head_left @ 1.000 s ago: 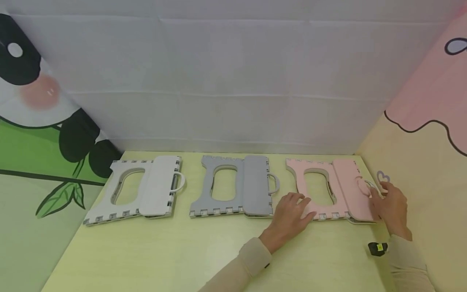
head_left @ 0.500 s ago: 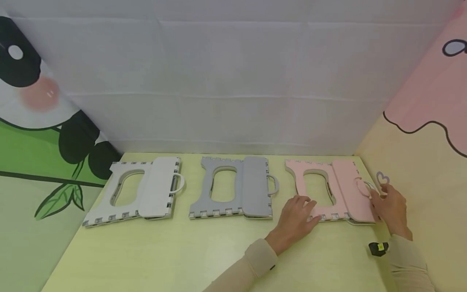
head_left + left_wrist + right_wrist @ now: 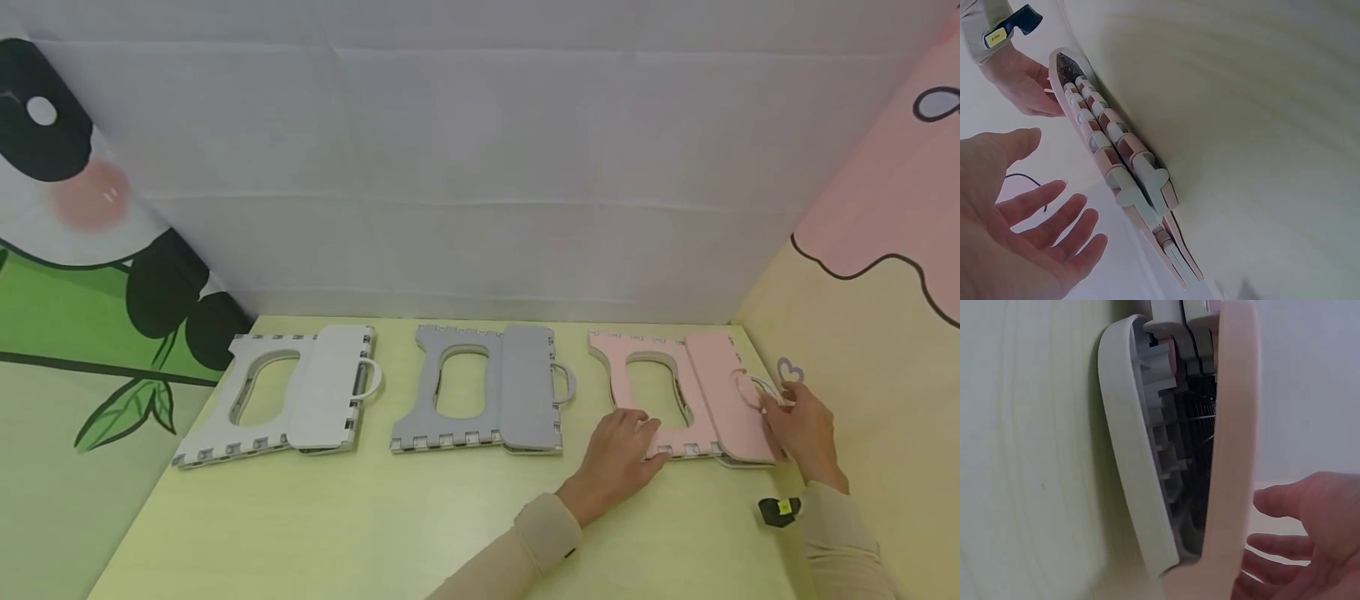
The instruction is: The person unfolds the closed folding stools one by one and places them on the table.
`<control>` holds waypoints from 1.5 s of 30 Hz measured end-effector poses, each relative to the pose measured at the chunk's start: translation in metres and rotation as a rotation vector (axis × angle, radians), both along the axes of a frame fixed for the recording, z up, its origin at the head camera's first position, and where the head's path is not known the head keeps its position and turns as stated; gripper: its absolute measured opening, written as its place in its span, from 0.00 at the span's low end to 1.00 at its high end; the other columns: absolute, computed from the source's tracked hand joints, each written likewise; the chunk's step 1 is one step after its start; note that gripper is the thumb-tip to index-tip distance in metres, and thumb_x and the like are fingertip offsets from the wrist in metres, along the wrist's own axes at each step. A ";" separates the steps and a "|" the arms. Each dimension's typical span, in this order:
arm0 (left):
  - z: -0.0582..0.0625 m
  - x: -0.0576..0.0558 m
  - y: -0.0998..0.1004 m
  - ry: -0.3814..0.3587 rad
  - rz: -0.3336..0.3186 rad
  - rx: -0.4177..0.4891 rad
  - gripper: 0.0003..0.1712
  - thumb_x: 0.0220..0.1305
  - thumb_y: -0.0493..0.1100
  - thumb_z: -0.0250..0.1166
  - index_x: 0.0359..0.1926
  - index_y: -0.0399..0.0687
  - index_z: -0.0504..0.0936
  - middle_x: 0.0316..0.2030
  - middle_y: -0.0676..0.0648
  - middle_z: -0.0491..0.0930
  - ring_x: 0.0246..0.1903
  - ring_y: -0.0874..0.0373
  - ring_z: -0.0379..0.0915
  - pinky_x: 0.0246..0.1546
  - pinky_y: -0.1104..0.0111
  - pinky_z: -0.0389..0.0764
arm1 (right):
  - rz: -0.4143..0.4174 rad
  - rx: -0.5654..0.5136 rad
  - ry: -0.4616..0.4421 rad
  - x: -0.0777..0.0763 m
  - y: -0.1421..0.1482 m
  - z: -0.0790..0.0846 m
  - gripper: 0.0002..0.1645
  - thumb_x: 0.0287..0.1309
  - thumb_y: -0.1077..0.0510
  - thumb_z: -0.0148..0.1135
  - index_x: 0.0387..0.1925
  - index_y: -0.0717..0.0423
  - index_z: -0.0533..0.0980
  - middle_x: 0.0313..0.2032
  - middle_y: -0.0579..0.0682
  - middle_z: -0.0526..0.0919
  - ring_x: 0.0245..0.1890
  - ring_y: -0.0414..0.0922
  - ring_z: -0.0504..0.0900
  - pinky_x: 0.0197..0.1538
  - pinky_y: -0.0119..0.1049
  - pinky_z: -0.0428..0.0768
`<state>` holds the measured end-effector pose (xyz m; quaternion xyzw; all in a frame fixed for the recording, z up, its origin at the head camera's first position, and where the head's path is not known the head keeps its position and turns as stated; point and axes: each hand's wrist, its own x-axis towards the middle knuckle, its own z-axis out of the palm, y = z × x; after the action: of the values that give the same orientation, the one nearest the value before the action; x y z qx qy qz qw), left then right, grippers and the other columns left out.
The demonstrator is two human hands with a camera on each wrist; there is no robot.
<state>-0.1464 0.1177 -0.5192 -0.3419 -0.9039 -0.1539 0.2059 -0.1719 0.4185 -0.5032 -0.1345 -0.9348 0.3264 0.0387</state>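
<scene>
A folded pink step stool lies flat at the right end of the table. My left hand is over its near left corner. In the left wrist view, that hand's fingers are spread and loose beside the stool's hinged edge, holding nothing. My right hand is at the stool's right edge, by the carry handle. In the right wrist view, thumb and fingers reach the pink top panel, only lightly bent. The pink and whitish panels gape slightly apart there.
A folded grey step stool lies mid-table, and a folded white one to its left, each with a handle at its right. A printed wall stands close beside the right hand; a pale cloth backdrop rises behind.
My left hand has shifted slightly right and toward the near edge along the pink stool. The right hand stays at the handle side; the stools keep their places.
</scene>
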 end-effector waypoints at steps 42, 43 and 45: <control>-0.008 -0.004 0.020 -0.107 -0.063 -0.191 0.25 0.70 0.57 0.67 0.61 0.51 0.80 0.51 0.54 0.81 0.55 0.60 0.74 0.65 0.70 0.69 | 0.024 -0.047 -0.079 -0.011 0.017 -0.017 0.38 0.80 0.48 0.45 0.69 0.81 0.55 0.63 0.83 0.63 0.61 0.76 0.69 0.60 0.68 0.72; -0.008 -0.004 0.021 -0.115 -0.067 -0.192 0.25 0.70 0.57 0.67 0.61 0.51 0.79 0.51 0.54 0.81 0.55 0.60 0.74 0.65 0.70 0.68 | 0.024 -0.048 -0.082 -0.012 0.017 -0.017 0.38 0.80 0.48 0.44 0.70 0.81 0.55 0.63 0.83 0.63 0.61 0.76 0.68 0.60 0.69 0.72; -0.007 -0.005 0.022 -0.123 -0.076 -0.192 0.25 0.70 0.56 0.68 0.61 0.51 0.79 0.52 0.54 0.81 0.55 0.61 0.75 0.65 0.71 0.69 | 0.025 -0.058 -0.086 -0.013 0.018 -0.017 0.38 0.80 0.49 0.44 0.70 0.80 0.54 0.64 0.83 0.62 0.62 0.76 0.68 0.60 0.68 0.72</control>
<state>-0.1512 0.1393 -0.5260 -0.3841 -0.9117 -0.0950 0.1105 -0.1846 0.4367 -0.5204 -0.1376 -0.9274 0.3477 -0.0095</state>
